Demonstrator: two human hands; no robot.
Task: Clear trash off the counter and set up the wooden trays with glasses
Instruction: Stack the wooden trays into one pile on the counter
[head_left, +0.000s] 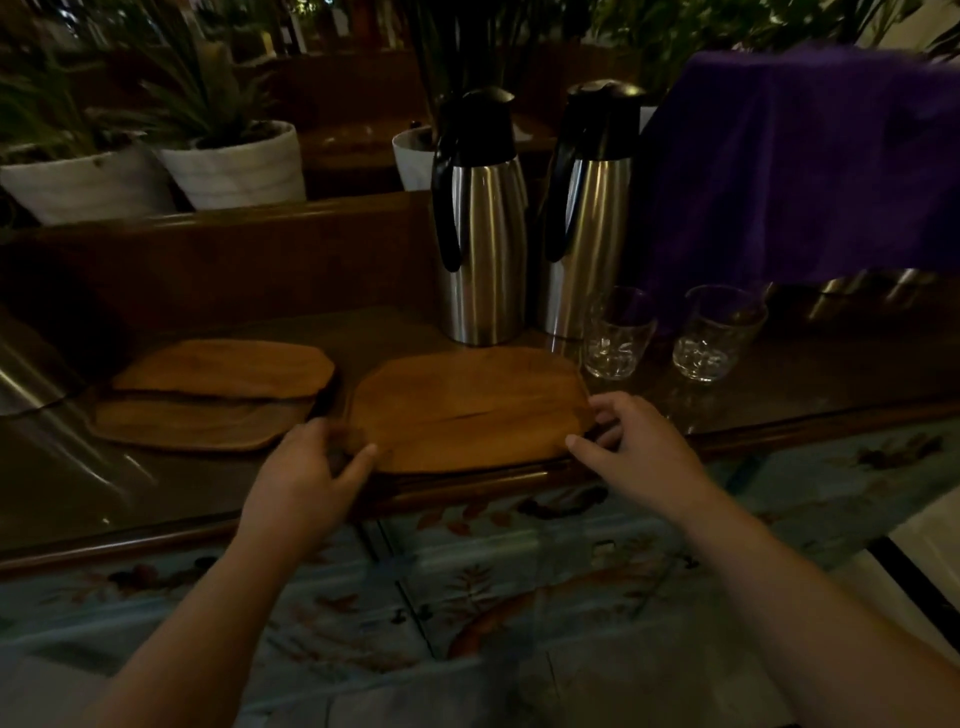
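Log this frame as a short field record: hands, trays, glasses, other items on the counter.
left hand: fingers on the near left edge of the near wooden tray
right hand: fingers on that tray's near right corner
near wooden tray: flat on the counter at its front edge, nothing on it
other trays: stacked to the left, upper one offset
glasses: two, empty, upright on the counter right of the tray, not on it; left glass, right glass
steel carafes: two, upright behind the tray
purple cloth: draped over something at right
trash: none visible

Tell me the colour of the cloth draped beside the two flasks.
Deep purple cloth, seen in the head view.
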